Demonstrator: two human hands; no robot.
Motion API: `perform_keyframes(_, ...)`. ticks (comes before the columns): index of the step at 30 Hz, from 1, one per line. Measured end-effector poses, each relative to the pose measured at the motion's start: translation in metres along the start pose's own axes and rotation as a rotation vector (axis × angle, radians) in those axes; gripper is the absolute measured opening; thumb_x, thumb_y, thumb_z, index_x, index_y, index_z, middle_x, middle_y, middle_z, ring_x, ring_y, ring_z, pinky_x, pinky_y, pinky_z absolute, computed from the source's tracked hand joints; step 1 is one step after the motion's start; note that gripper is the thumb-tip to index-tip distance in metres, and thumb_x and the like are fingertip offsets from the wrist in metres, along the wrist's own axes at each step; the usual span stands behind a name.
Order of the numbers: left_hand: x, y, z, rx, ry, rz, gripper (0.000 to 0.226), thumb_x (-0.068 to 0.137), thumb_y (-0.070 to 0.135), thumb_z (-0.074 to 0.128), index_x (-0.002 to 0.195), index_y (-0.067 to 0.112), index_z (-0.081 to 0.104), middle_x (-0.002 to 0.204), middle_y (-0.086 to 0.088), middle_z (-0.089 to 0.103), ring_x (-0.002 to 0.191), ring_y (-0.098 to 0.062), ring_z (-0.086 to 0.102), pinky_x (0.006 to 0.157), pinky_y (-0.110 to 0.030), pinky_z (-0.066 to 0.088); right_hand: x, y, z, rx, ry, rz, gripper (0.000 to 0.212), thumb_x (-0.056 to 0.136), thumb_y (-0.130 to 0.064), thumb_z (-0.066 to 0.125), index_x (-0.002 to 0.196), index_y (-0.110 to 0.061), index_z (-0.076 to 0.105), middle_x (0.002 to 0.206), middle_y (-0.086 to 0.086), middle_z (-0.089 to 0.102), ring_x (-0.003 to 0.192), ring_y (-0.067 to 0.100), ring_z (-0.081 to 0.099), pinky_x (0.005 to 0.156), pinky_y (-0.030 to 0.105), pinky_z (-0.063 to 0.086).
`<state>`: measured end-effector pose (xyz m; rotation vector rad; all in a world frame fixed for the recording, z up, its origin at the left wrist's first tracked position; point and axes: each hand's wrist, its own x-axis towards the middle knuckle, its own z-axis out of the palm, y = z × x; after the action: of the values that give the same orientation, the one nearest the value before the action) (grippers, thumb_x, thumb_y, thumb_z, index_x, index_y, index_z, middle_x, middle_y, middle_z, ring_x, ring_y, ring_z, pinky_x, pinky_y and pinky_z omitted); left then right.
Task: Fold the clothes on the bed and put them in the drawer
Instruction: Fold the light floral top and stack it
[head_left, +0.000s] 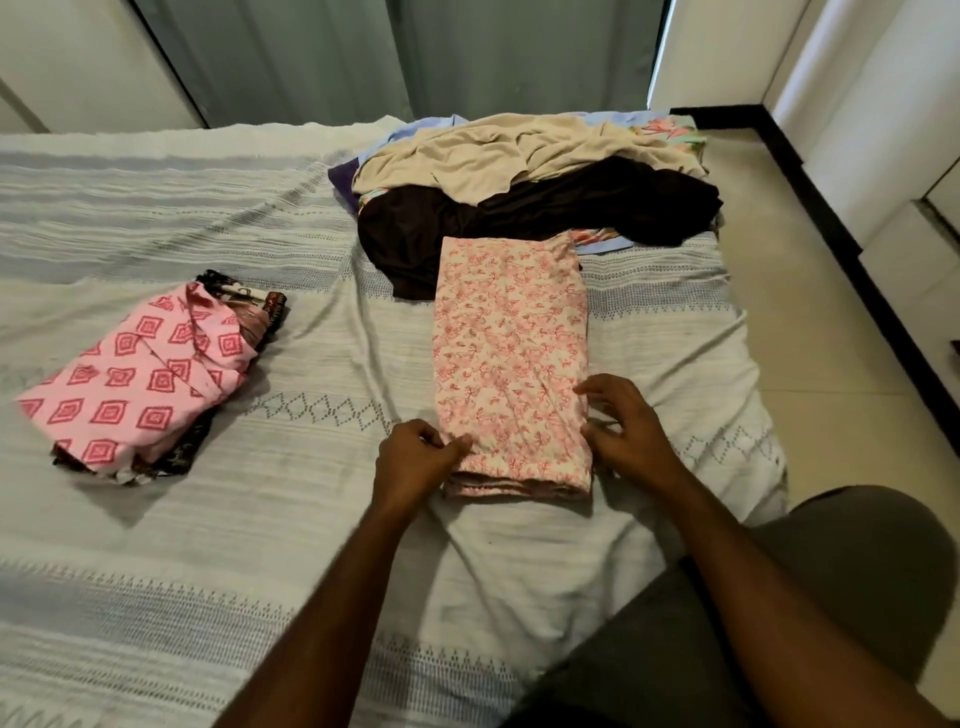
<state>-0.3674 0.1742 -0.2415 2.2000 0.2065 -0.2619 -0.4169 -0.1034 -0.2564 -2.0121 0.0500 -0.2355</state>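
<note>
A white garment with a pink floral print (511, 358) lies folded into a long narrow strip on the bed (291, 519), running away from me. My left hand (415, 457) pinches its near left corner. My right hand (621, 428) grips its near right edge with curled fingers. Behind the strip is a loose heap of unfolded clothes: a beige piece (514, 150) on top of a dark brown one (545, 213). To the left sits a folded stack topped by a pink diamond-print garment (140, 379).
The bed's right edge borders a tiled floor (810, 322) with a black skirting along white cabinet fronts (883, 130). Grey curtains (395, 52) hang behind the bed. My knee in grey cloth (831, 597) is at the lower right.
</note>
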Motion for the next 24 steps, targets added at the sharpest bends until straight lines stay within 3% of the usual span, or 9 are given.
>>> perform_keyframes(2,0.000,0.000,-0.001,-0.007,-0.032,0.006,0.029,0.076,0.028,0.087,0.068,0.011,0.065,0.066,-0.005,0.068,0.064,-0.018,0.065,0.064,-0.035,0.053,-0.005,0.001,-0.003,-0.090,-0.067,-0.077,0.046,0.081,-0.006,0.062,0.122,-0.026,0.063,0.144,0.000,0.049,0.132,-0.002,0.046,0.110,0.026,0.043)
perform_keyframes(4,0.001,-0.003,-0.004,-0.113,-0.058,-0.045,0.026,0.075,0.020,0.087,0.072,0.008,0.064,0.069,-0.012,0.070,0.062,-0.023,0.067,0.059,-0.040,0.057,-0.012,0.004,-0.006,-0.144,-0.195,-0.080,0.065,0.077,0.000,0.064,0.132,-0.035,0.060,0.158,-0.005,0.038,0.145,0.007,0.035,0.115,0.025,0.035)
perform_keyframes(6,-0.004,-0.006,-0.008,-0.168,-0.076,-0.089,0.032,0.072,0.017,0.090,0.083,0.007,0.061,0.076,-0.018,0.072,0.062,-0.023,0.068,0.053,-0.034,0.053,-0.019,0.006,-0.008,-0.211,-0.306,-0.105,0.085,0.078,0.008,0.070,0.140,-0.046,0.051,0.164,-0.009,0.025,0.149,0.007,0.026,0.115,0.020,0.031)
perform_keyframes(8,-0.010,-0.010,-0.013,-0.105,-0.070,-0.026,0.041,0.070,0.023,0.092,0.093,0.011,0.059,0.080,-0.013,0.072,0.069,-0.020,0.069,0.059,-0.031,0.053,-0.023,0.006,-0.009,-0.285,-0.381,-0.136,0.087,0.079,0.009,0.069,0.146,-0.041,0.046,0.165,-0.008,0.019,0.152,0.010,0.020,0.119,0.026,0.029)
perform_keyframes(11,-0.014,-0.019,-0.022,0.125,0.036,0.447,0.046,0.076,0.040,0.085,0.110,0.021,0.061,0.099,0.002,0.068,0.086,-0.010,0.062,0.075,-0.027,0.049,-0.024,0.007,-0.013,-0.414,-0.374,-0.239,0.082,0.077,-0.004,0.067,0.149,-0.035,0.045,0.165,-0.004,0.017,0.153,0.019,0.019,0.120,0.042,0.032)
perform_keyframes(13,-0.011,-0.025,-0.027,0.346,-0.064,0.793,0.050,0.084,0.058,0.069,0.121,0.025,0.065,0.124,0.005,0.064,0.113,-0.013,0.057,0.090,-0.037,0.045,-0.022,0.013,-0.012,-0.575,-0.378,-0.333,0.083,0.075,-0.015,0.069,0.150,-0.035,0.041,0.164,-0.001,0.018,0.153,0.024,0.018,0.117,0.048,0.033)
perform_keyframes(15,-0.007,-0.033,-0.029,0.529,-0.228,0.921,0.059,0.085,0.070,0.058,0.128,0.030,0.063,0.139,0.009,0.057,0.131,-0.012,0.048,0.096,-0.044,0.041,-0.022,0.016,-0.009,-0.758,-0.445,-0.369,0.086,0.080,-0.023,0.073,0.155,-0.037,0.031,0.166,-0.003,0.011,0.154,0.022,0.006,0.118,0.046,0.022)
perform_keyframes(18,0.000,-0.043,-0.027,0.555,-0.326,0.852,0.070,0.080,0.076,0.059,0.137,0.036,0.056,0.146,0.012,0.052,0.138,-0.009,0.043,0.102,-0.047,0.041,-0.022,0.013,-0.007,-0.821,-0.573,-0.267,0.077,0.096,-0.028,0.061,0.158,-0.036,0.016,0.165,-0.011,0.005,0.152,0.010,-0.007,0.125,0.040,0.005)
perform_keyframes(24,0.009,-0.035,-0.024,0.482,-0.320,0.828,0.058,0.081,0.066,0.068,0.131,0.040,0.054,0.133,0.007,0.061,0.125,-0.016,0.055,0.095,-0.052,0.049,-0.019,0.012,-0.009,-0.787,-0.547,-0.182,0.061,0.100,-0.023,0.052,0.155,-0.037,0.030,0.163,-0.010,0.025,0.152,0.006,0.007,0.123,0.039,0.011)
